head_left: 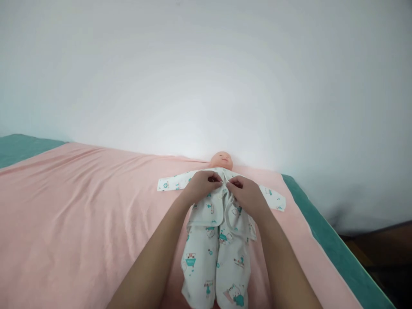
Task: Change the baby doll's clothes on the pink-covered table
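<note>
A baby doll [222, 160] lies on its back, its head toward the wall. It wears a white printed baby jacket [206, 212] with long sleeves spread to both sides, and matching baby pants [199, 257]. At the upper chest, my left hand [205, 185] pinches the jacket's left front edge. Just across from it my right hand [246, 193] pinches the right front edge. The two edges come close together near the neck, while below they hang apart. Any fastener between my fingertips is too small to make out.
A wrinkled pink sheet [80, 223] covers most of the bed. Green bedding [334, 244] shows along the right side, and more at the far left corner. A pale wall [206, 77] rises right behind the doll's head. Something dark brown [383, 249] stands beyond the right edge.
</note>
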Motion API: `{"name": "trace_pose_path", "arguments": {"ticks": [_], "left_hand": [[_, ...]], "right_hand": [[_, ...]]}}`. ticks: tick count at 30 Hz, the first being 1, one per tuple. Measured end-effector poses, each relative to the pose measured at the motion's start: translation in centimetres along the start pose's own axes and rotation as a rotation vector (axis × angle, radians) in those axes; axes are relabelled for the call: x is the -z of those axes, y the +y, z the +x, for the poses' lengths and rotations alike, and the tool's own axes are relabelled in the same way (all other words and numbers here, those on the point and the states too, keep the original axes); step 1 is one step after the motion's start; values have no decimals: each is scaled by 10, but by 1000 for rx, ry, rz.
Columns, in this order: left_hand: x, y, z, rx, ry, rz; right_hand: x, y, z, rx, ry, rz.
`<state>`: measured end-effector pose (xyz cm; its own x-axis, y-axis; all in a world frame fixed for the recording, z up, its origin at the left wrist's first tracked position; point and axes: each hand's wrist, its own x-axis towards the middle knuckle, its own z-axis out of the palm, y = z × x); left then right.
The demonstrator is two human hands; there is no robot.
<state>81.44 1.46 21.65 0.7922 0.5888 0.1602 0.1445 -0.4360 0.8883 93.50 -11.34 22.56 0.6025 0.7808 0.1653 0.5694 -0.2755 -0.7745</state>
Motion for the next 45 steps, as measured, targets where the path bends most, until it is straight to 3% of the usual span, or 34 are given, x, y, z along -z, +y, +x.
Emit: {"name": "trace_pose_path", "arguments": {"ticks": [5, 9, 19, 28, 32, 34, 37, 41, 45], "left_hand": [[-22, -8, -14, 22, 198, -221], [-34, -9, -18, 0, 264, -186], [-33, -14, -14, 20, 283, -222], [-36, -7, -16, -14, 272, -79], [-33, -12, -14, 24, 263, -215], [-32, -13, -13, 9, 267, -175], [-33, -14, -13, -65, 275, -43], [-34, -15, -15, -88, 261, 6], [-34, -16, -16, -89, 267, 39]], "right_hand": [[-16, 1, -16, -56, 152, 286], [-28, 5, -22, -69, 195, 395], [-35, 14, -16, -43, 124, 457], [-37, 9, -16, 9, 94, 202], [-25, 10, -12, 22, -12, 374], [-19, 11, 0, 3, -1, 399], [-16, 7, 30, 9, 92, 131], [-20, -4, 66, 68, -40, -369], [-25, -10, 80, 61, -77, -531]]}}
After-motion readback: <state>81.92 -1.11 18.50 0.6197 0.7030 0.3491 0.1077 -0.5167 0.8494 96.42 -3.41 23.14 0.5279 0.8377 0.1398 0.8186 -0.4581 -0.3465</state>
